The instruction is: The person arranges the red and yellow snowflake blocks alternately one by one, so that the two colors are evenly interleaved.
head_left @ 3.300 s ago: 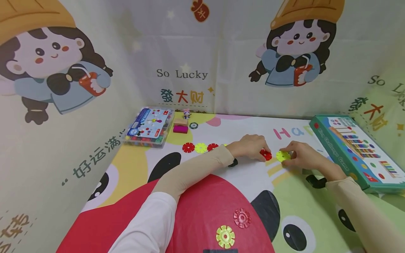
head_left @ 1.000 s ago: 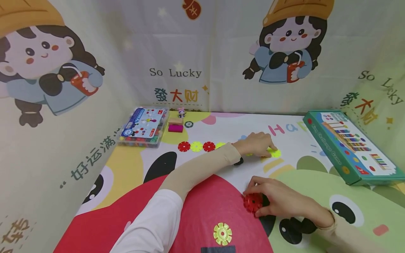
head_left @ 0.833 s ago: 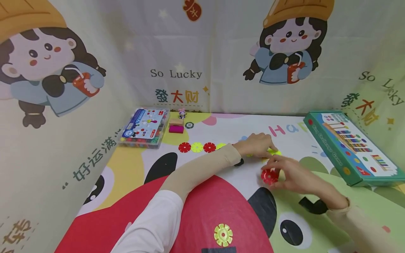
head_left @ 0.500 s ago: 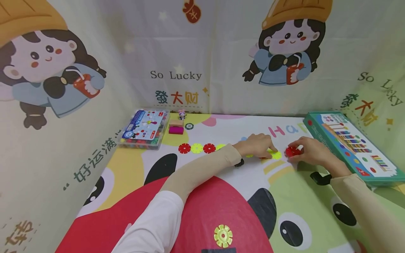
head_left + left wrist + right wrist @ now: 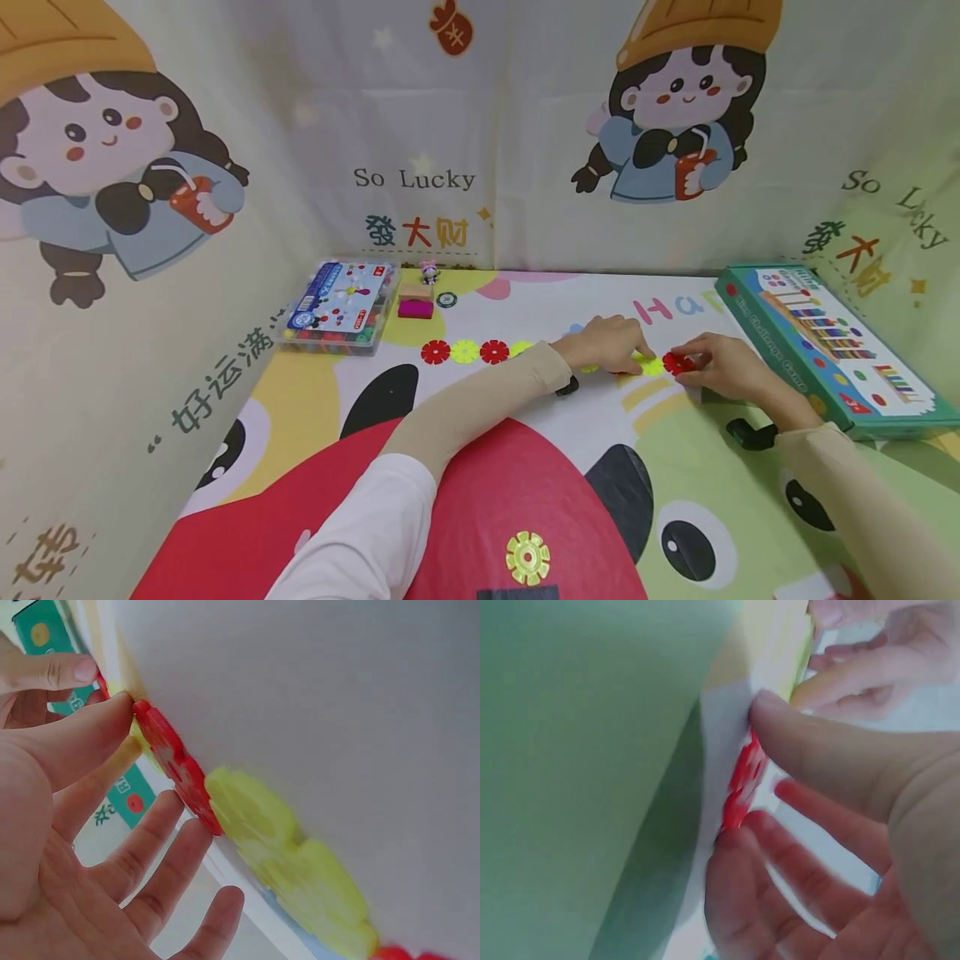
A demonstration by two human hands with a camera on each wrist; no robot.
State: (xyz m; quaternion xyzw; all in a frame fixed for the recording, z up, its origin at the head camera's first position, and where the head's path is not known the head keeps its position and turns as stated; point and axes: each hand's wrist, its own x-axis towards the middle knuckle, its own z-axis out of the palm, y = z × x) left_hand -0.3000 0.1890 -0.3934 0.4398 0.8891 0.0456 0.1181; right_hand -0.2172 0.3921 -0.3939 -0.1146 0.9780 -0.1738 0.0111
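A row of flat plastic snowflake discs, red and yellow by turns, runs across the table from a red disc (image 5: 436, 352) on the left. Near the row's right end, my left hand (image 5: 607, 343) holds a yellow snowflake disc (image 5: 652, 365) between thumb and index finger; its other fingers spread along the row in the left wrist view. My right hand (image 5: 726, 367) pinches a red snowflake disc (image 5: 678, 363) by its edges, right beside that yellow one. Another yellow snowflake disc (image 5: 528, 557) lies alone near the front. My left forearm and hand hide part of the row.
At the back left stand a clear box of coloured pieces (image 5: 341, 304), a small figurine (image 5: 428, 271), a magenta block (image 5: 416, 309) under a tan one, and a round chip (image 5: 447, 300). A green game box (image 5: 832, 350) lies at the right. A printed cloth (image 5: 540, 233) hangs behind the table.
My right hand let go of a yellow disc, picked up the red one from the front and brought it to the row's right end. My left hand shifted from a red disc to the yellow one.
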